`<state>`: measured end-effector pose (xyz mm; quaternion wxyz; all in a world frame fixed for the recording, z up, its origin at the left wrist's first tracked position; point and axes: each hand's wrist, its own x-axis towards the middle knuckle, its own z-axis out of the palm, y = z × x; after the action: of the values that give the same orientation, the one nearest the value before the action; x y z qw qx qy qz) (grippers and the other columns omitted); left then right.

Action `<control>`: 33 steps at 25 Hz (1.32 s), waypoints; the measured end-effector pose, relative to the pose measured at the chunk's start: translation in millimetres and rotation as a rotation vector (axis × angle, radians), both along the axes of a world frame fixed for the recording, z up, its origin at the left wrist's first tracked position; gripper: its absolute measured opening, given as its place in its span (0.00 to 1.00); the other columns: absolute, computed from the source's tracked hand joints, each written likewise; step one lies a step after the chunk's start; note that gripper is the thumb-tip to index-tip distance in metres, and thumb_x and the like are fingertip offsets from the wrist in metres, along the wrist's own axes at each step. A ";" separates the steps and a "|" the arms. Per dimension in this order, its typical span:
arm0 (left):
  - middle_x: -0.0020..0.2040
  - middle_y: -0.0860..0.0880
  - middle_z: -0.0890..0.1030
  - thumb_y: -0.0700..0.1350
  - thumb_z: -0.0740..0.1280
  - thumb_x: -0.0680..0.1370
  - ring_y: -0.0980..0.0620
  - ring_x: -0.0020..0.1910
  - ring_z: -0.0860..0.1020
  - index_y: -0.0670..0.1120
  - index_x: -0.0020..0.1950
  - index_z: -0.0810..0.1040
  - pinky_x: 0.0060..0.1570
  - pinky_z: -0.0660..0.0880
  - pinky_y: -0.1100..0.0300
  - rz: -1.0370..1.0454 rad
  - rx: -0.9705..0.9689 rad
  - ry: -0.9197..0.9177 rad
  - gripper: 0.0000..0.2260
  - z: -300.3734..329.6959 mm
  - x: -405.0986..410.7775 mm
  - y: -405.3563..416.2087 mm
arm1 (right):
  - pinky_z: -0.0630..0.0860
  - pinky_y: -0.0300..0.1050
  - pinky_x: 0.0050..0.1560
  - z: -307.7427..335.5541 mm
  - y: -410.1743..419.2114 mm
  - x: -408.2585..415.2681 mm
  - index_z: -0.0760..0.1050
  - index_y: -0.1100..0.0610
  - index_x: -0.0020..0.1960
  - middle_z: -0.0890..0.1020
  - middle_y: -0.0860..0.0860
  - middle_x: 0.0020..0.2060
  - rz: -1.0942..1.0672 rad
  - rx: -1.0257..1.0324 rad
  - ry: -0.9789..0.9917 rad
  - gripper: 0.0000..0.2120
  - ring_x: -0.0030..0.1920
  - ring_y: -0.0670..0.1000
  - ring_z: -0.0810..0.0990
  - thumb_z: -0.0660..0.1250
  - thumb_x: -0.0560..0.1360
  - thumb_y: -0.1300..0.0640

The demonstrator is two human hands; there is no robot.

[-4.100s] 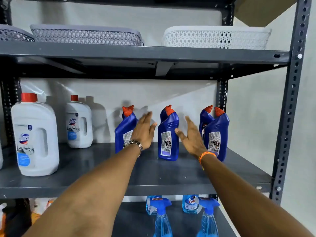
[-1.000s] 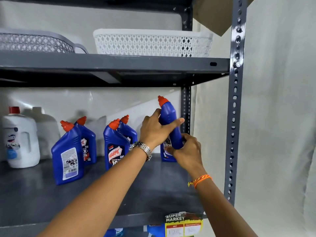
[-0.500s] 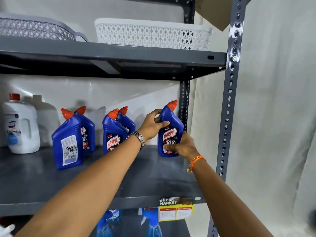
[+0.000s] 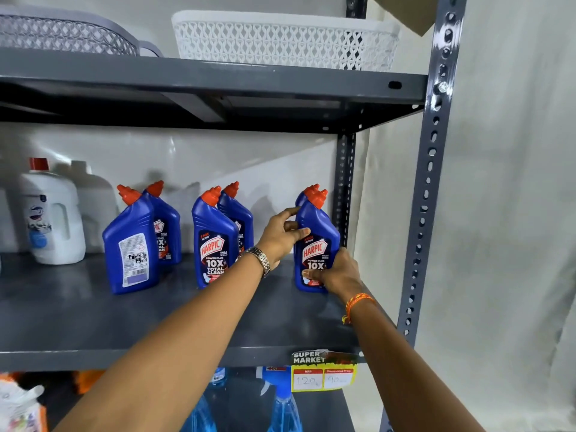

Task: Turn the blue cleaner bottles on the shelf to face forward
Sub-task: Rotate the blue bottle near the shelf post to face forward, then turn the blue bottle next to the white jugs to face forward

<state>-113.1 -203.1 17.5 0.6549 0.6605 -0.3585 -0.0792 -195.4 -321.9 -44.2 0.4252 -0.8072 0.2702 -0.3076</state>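
Several blue cleaner bottles with orange caps stand on the grey middle shelf. The rightmost front bottle shows its Harpic label forward and stands on the shelf; my left hand grips its shoulder and my right hand holds its lower right side. Another bottle's cap peeks out behind it. The middle front bottle faces forward, with a bottle behind it. The left front bottle shows its white back label, and the one behind it shows its front label.
A white jug with a red cap stands at the shelf's left. Lattice baskets, white and grey, sit on the shelf above. The grey upright post is just right of my hands. A price tag hangs on the shelf edge; spray bottles stand below.
The rightmost bottle, lifted and turned one second ago, has come down onto the shelf with its label forward. Both hands stay on it.
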 end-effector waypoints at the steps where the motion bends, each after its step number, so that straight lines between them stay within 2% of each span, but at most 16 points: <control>1: 0.63 0.37 0.82 0.32 0.69 0.77 0.41 0.63 0.81 0.42 0.74 0.71 0.66 0.77 0.45 0.032 -0.008 -0.027 0.26 1.2 -4.3 6.6 | 0.80 0.54 0.61 2.2 2.3 -4.6 0.70 0.61 0.65 0.82 0.58 0.60 -0.014 -0.002 0.007 0.37 0.60 0.59 0.81 0.84 0.61 0.57; 4: 0.60 0.40 0.84 0.31 0.72 0.74 0.47 0.58 0.83 0.41 0.67 0.78 0.60 0.81 0.53 0.168 -0.121 -0.043 0.21 3.9 -9.4 56.1 | 0.75 0.54 0.65 17.4 18.7 -19.3 0.66 0.64 0.67 0.75 0.61 0.64 -0.150 -0.105 -0.055 0.43 0.66 0.62 0.75 0.84 0.60 0.57; 7: 0.43 0.46 0.87 0.29 0.73 0.71 0.56 0.40 0.86 0.45 0.49 0.83 0.43 0.82 0.65 0.397 -0.302 -0.076 0.14 3.3 7.8 149.7 | 0.70 0.51 0.71 32.8 60.9 -24.1 0.63 0.60 0.74 0.72 0.58 0.69 -0.171 -0.238 -0.347 0.44 0.70 0.59 0.71 0.81 0.64 0.60; 8: 0.40 0.48 0.86 0.29 0.73 0.70 0.59 0.37 0.85 0.47 0.46 0.82 0.41 0.81 0.67 0.500 -0.341 -0.111 0.14 4.7 16.7 183.2 | 0.73 0.47 0.68 35.1 81.6 -19.6 0.65 0.59 0.73 0.74 0.55 0.67 -0.103 -0.264 -0.446 0.42 0.66 0.56 0.74 0.81 0.65 0.61; 10: 0.39 0.50 0.84 0.29 0.73 0.70 0.62 0.35 0.84 0.48 0.44 0.81 0.41 0.79 0.69 0.700 -0.375 -0.130 0.14 6.9 41.8 240.9 | 0.78 0.33 0.52 35.6 131.3 4.5 0.67 0.55 0.69 0.78 0.49 0.56 0.158 -0.191 -0.531 0.37 0.53 0.47 0.80 0.79 0.65 0.66; 11: 0.41 0.49 0.84 0.30 0.74 0.70 0.60 0.38 0.84 0.46 0.46 0.81 0.43 0.80 0.67 0.773 -0.345 -0.123 0.13 6.8 57.5 263.5 | 0.78 0.30 0.44 34.1 159.3 23.3 0.68 0.54 0.67 0.77 0.46 0.51 0.311 -0.123 -0.509 0.35 0.47 0.43 0.79 0.78 0.65 0.68; 13: 0.46 0.45 0.83 0.32 0.73 0.72 0.51 0.46 0.82 0.40 0.56 0.80 0.52 0.81 0.58 0.830 -0.207 -0.112 0.14 1.3 85.5 284.0 | 0.77 0.28 0.41 25.4 203.2 68.6 0.67 0.52 0.60 0.75 0.43 0.45 0.545 -0.019 -0.382 0.32 0.41 0.41 0.79 0.78 0.64 0.71; 15: 0.50 0.44 0.81 0.36 0.74 0.74 0.48 0.50 0.79 0.40 0.61 0.77 0.56 0.78 0.53 0.779 -0.065 -0.079 0.17 -7.2 111.7 295.0 | 0.81 0.39 0.50 14.6 237.0 123.0 0.66 0.51 0.55 0.76 0.43 0.43 0.651 0.038 -0.201 0.31 0.47 0.44 0.81 0.79 0.64 0.71; 18: 0.47 0.46 0.82 0.39 0.74 0.75 0.46 0.50 0.81 0.43 0.57 0.77 0.52 0.77 0.54 0.525 0.041 -0.026 0.12 -13.4 141.1 300.7 | 0.79 0.55 0.62 6.9 257.1 183.3 0.71 0.55 0.57 0.83 0.53 0.53 0.655 0.093 -0.025 0.29 0.58 0.57 0.82 0.79 0.63 0.71; 21: 0.55 0.38 0.85 0.39 0.73 0.76 0.38 0.55 0.83 0.38 0.58 0.80 0.60 0.79 0.43 0.469 0.175 -0.098 0.12 -23.6 157.0 299.6 | 0.78 0.48 0.59 -4.4 254.7 205.6 0.76 0.64 0.64 0.84 0.57 0.60 0.628 0.008 0.082 0.29 0.59 0.57 0.83 0.79 0.65 0.69; 24: 0.60 0.36 0.84 0.38 0.72 0.76 0.37 0.59 0.83 0.37 0.63 0.79 0.63 0.78 0.40 0.433 0.155 -0.099 0.16 -19.0 160.8 307.7 | 0.79 0.56 0.63 -6.8 255.6 203.9 0.74 0.64 0.67 0.84 0.57 0.60 0.633 0.086 0.024 0.30 0.61 0.57 0.83 0.78 0.67 0.69; 26: 0.61 0.39 0.84 0.42 0.70 0.78 0.37 0.60 0.82 0.42 0.65 0.78 0.63 0.78 0.41 0.443 0.128 -0.173 0.16 -0.9 161.5 314.1 | 0.84 0.59 0.54 7.7 265.9 198.2 0.74 0.57 0.64 0.85 0.52 0.56 0.692 0.187 -0.081 0.26 0.57 0.56 0.84 0.77 0.69 0.68; 28: 0.60 0.47 0.85 0.55 0.64 0.79 0.42 0.58 0.83 0.57 0.66 0.75 0.59 0.79 0.45 0.560 0.197 -0.313 0.16 19.7 157.2 319.5 | 0.86 0.57 0.40 26.1 283.5 188.3 0.72 0.50 0.54 0.83 0.50 0.51 0.655 0.262 -0.224 0.23 0.49 0.55 0.86 0.78 0.68 0.67; 30: 0.55 0.57 0.84 0.70 0.62 0.73 0.50 0.54 0.83 0.70 0.59 0.72 0.54 0.80 0.47 0.540 0.144 -0.248 0.16 35.0 143.7 316.4 | 0.84 0.48 0.30 36.4 303.6 179.6 0.68 0.49 0.47 0.79 0.52 0.50 0.463 0.123 -0.370 0.25 0.40 0.55 0.86 0.81 0.63 0.63; 31: 0.52 0.60 0.84 0.73 0.65 0.68 0.53 0.52 0.83 0.71 0.54 0.72 0.52 0.81 0.48 0.494 0.076 -0.170 0.17 38.0 137.4 311.6 | 0.81 0.44 0.29 37.5 311.9 177.2 0.66 0.50 0.47 0.76 0.52 0.50 0.364 0.003 -0.409 0.26 0.40 0.55 0.84 0.81 0.62 0.61; 33: 0.50 0.56 0.84 0.67 0.74 0.65 0.52 0.50 0.84 0.65 0.52 0.72 0.50 0.82 0.49 0.444 -0.062 -0.096 0.20 41.5 134.2 303.8 | 0.79 0.41 0.36 36.5 325.1 175.2 0.64 0.51 0.49 0.70 0.51 0.52 0.310 -0.181 -0.392 0.29 0.44 0.51 0.78 0.80 0.60 0.59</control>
<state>21.1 100.7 59.1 0.6586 0.7056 -0.2373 0.1093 -20.2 3.2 -7.6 0.4377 -0.7988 0.0273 -0.4119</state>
